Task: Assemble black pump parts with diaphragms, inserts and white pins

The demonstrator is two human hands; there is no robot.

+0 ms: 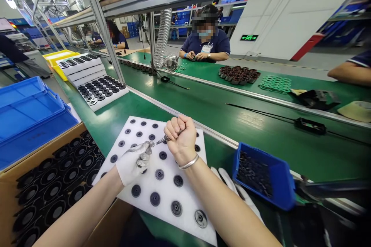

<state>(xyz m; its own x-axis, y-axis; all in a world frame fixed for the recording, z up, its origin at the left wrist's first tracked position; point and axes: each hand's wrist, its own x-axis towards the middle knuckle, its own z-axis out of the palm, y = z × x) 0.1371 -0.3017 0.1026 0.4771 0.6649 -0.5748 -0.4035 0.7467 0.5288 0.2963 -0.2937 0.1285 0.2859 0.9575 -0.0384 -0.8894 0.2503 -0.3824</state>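
My right hand [180, 136], bare with a silver bracelet, is clenched in a fist around a thin metal tool [161, 140] whose tip points left. My left hand [135, 162], in a soiled white glove, pinches something small at that tool tip; what it holds is hidden by the fingers. Both hands hover over a white foam tray [185, 204] dotted with several round black parts [154, 198] seated in its holes.
A blue bin [279, 179] of small dark pieces sits right of the tray. A cardboard box [8, 185] of black round parts and blue crates [26, 114] lie left. More foam trays [95, 85] stand further along the green bench. Other people work across the conveyor.
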